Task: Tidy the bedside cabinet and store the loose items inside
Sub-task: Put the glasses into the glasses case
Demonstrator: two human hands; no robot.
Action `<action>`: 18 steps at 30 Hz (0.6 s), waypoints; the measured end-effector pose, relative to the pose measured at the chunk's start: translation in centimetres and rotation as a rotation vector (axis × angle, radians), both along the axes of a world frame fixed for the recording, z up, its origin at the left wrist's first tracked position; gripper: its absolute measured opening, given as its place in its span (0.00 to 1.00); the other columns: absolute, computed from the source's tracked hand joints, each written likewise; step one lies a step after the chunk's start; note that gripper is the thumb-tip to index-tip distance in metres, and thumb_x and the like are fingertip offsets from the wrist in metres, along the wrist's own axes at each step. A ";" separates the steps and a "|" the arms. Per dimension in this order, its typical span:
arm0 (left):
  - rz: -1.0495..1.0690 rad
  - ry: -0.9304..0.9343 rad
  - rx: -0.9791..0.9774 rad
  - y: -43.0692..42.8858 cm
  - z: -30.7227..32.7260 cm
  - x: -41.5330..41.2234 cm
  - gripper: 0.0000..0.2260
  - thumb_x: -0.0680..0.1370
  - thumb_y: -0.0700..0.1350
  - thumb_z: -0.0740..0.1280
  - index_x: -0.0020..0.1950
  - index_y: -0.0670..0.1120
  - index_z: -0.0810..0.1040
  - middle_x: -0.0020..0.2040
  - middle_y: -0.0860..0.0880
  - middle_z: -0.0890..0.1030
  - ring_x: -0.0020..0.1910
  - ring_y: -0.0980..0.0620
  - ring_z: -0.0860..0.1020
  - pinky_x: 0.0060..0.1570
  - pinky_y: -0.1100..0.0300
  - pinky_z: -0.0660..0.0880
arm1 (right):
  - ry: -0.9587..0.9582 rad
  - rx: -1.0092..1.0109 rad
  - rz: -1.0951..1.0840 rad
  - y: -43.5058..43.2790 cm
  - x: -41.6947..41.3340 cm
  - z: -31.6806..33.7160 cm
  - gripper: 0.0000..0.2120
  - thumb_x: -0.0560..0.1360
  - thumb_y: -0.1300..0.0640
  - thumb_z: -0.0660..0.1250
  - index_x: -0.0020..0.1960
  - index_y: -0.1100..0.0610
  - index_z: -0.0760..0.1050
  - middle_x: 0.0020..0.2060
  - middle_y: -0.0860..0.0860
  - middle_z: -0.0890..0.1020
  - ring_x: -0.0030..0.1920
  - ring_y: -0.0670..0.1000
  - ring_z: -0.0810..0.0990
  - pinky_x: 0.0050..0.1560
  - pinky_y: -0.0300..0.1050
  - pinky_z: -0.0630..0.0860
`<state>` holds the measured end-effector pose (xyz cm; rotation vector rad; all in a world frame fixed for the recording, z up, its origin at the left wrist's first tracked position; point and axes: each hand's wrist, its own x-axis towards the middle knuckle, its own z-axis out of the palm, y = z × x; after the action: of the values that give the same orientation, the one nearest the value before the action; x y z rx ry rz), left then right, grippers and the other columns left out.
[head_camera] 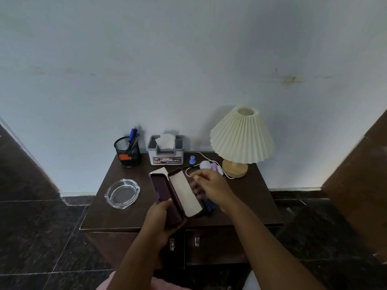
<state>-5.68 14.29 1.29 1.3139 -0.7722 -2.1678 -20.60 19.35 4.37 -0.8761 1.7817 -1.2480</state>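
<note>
While the left hand [161,212] keeps a closed grip around the near end of an open hinged case [177,193], holding it just above the tabletop [109,214] of the bedside cabinet, the right hand [209,185] hovers beside the case's pale-lined half with its fingers loosely curled; its motion blur hides whether it pinches anything, so I cannot tell its grip. Something dark blue [208,206] lies on the tabletop under that hand, possibly what belongs in the case.

As a judgement, the case looks rigid and light, a hard shell with a soft lining. It should be held by the long edges near the hinge, as gripping one flap alone would let the other swing.

Other loose things wait behind: a glass ashtray [122,193], heavy, slick and breakable, best taken by its thick rim, and a small blue cap [192,160] and a white cord [201,155], both light.
</note>
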 end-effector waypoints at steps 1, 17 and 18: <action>0.000 -0.037 -0.002 -0.6 -0.1 0.0 0.08 0.79 0.40 0.61 0.58 0.45 0.72 0.47 0.42 0.78 0.44 0.43 0.77 0.34 0.49 0.76 | 0.172 0.065 -0.013 -0.2 -1.1 -0.8 0.08 0.79 0.61 0.59 0.51 0.54 0.77 0.42 0.50 0.79 0.38 0.46 0.77 0.40 0.40 0.76; -0.170 -0.191 -0.086 -4.8 -1.8 -1.8 0.08 0.79 0.47 0.62 0.57 0.48 0.74 0.51 0.44 0.80 0.48 0.44 0.78 0.37 0.52 0.78 | 0.848 0.710 0.159 -4.2 -3.3 -7.0 0.15 0.75 0.50 0.65 0.60 0.54 0.73 0.58 0.53 0.77 0.58 0.55 0.77 0.51 0.48 0.74; -0.173 -0.192 -0.086 -4.8 -1.8 -1.6 0.07 0.79 0.48 0.62 0.56 0.48 0.74 0.50 0.44 0.80 0.48 0.44 0.78 0.37 0.52 0.79 | 0.826 0.714 0.161 -4.3 -3.4 -7.1 0.14 0.76 0.52 0.64 0.61 0.54 0.73 0.59 0.54 0.77 0.58 0.55 0.77 0.52 0.48 0.74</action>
<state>-7.29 9.49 -0.51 1.4733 -1.0781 -2.1328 -23.96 15.08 -2.73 -1.1342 2.4712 -0.0432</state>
